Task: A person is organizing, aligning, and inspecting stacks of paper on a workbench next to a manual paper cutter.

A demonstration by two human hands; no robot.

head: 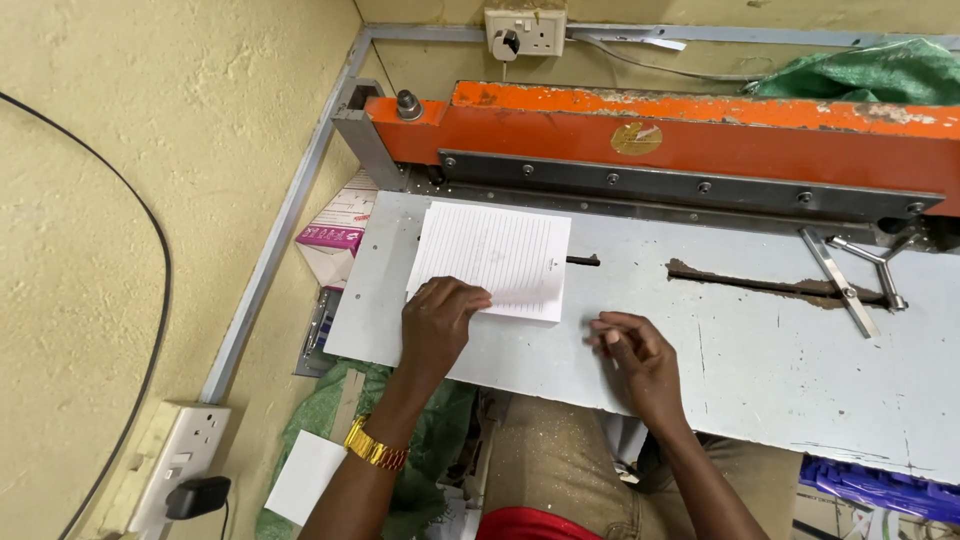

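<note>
A stack of white lined paper point(495, 250) lies on the grey metal table point(760, 350) of a paper cutter, its far edge near the orange blade beam point(700, 125). My left hand point(438, 322), with a gold watch on the wrist, presses on the stack's near left corner with fingers bent. My right hand point(635, 358) rests on the bare table just right of the stack, fingers loosely curled, holding nothing.
A metal angle guide point(850, 280) lies at the table's right beside a long slot point(770, 285). A pink and white box point(335, 235) sits left of the table. Wall sockets point(525, 32) point(175, 470), a black cable, green sacking point(870, 70) and a blue crate point(880, 485) surround it.
</note>
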